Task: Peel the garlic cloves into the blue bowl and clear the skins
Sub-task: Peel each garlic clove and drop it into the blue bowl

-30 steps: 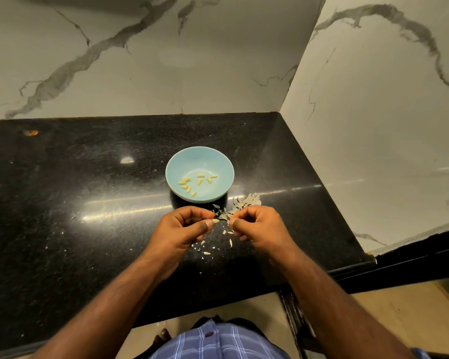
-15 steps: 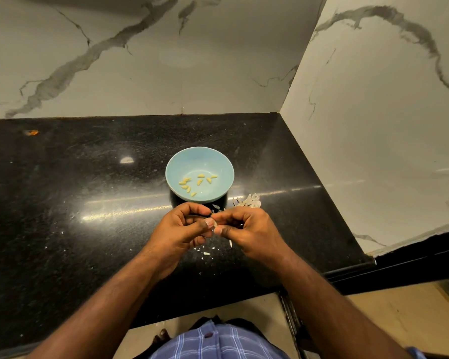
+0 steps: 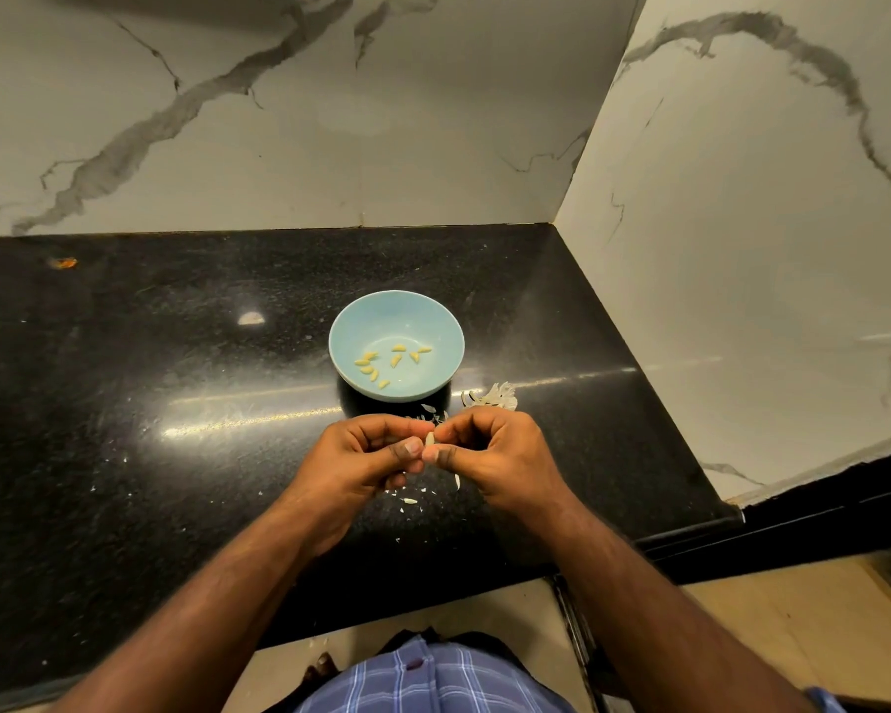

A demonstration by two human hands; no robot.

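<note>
The blue bowl (image 3: pixel 356 321) stands on the black counter (image 3: pixel 150 403) and holds several yellowish peeled cloves (image 3: pixel 394 359). Just in front of it, my left hand (image 3: pixel 361 455) and my right hand (image 3: pixel 495 450) meet fingertip to fingertip. Between them they pinch one small pale garlic clove (image 3: pixel 429 438). A pile of white skins (image 3: pixel 492 396) lies to the right of the bowl, behind my right hand. Loose skin flakes (image 3: pixel 410 499) are scattered on the counter under my hands.
Marble walls (image 3: pixel 279 146) close the counter at the back and on the right. The counter's front edge (image 3: pixel 433 599) runs just below my forearms. A small orange speck (image 3: pixel 63 262) lies at the far left.
My hands have closed together from slightly apart. The clove now shows between the fingertips of both. The bowl and the skin pile have not moved.
</note>
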